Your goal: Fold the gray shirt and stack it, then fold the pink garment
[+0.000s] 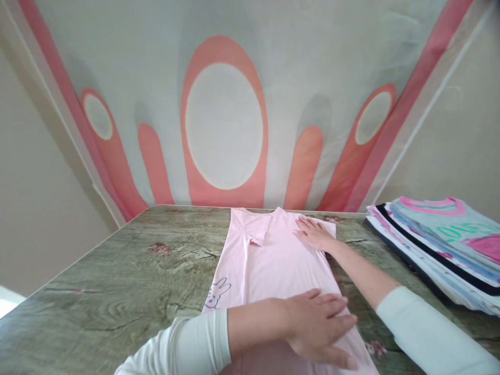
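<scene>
A pink T-shirt lies on the table in front of me, its left side folded inward with the short sleeve turned back over the body. A blue line-drawn bunny shows on the folded part. My left hand is over the lower right of the shirt, palm down with fingers spread, my forearm crossing the shirt. Farther up, my right hand rests flat on the shirt near its right shoulder, fingers stretched out. Neither hand grips the cloth. My left forearm hides part of the shirt's lower half.
On the right stands a stack of folded clothes, topped by a grey shirt with a pink collar. The table has a wood-grain cover with small flower prints. Behind its far edge hangs a backdrop with pink and white shapes.
</scene>
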A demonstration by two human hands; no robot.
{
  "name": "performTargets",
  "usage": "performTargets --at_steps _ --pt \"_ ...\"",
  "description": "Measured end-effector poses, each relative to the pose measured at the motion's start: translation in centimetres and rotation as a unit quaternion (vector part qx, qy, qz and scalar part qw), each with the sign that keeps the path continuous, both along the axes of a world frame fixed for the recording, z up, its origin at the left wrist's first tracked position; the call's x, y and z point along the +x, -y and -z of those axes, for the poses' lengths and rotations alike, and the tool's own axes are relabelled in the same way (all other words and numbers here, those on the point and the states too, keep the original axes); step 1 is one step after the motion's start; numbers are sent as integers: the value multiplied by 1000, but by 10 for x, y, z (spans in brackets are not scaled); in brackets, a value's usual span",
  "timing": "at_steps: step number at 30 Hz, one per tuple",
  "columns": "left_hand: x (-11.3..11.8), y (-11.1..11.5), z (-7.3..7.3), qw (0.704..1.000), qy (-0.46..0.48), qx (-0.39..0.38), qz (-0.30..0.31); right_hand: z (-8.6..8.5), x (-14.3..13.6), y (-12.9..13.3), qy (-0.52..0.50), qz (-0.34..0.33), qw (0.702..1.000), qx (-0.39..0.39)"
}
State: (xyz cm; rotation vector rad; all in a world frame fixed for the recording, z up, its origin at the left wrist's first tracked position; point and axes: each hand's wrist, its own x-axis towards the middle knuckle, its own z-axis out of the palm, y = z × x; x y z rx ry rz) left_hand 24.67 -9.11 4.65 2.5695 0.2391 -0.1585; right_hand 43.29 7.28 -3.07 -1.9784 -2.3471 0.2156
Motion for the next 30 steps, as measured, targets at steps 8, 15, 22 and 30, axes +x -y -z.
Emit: performTargets --at_steps 8,15,22,30 --pt "-79 -77 -15 973 14 34 -230 10 30 -16 4 -64 998 14" --pt "-151 -124 37 879 -20 202 -432 13 59 -21 5 -105 994 33" --pt "-147 -120 46 886 6 237 -397 21 95 -29 29 -53 998 28" --pt "-121 -102 49 868 32 298 -395 9 58 -20 95 53 986 124"
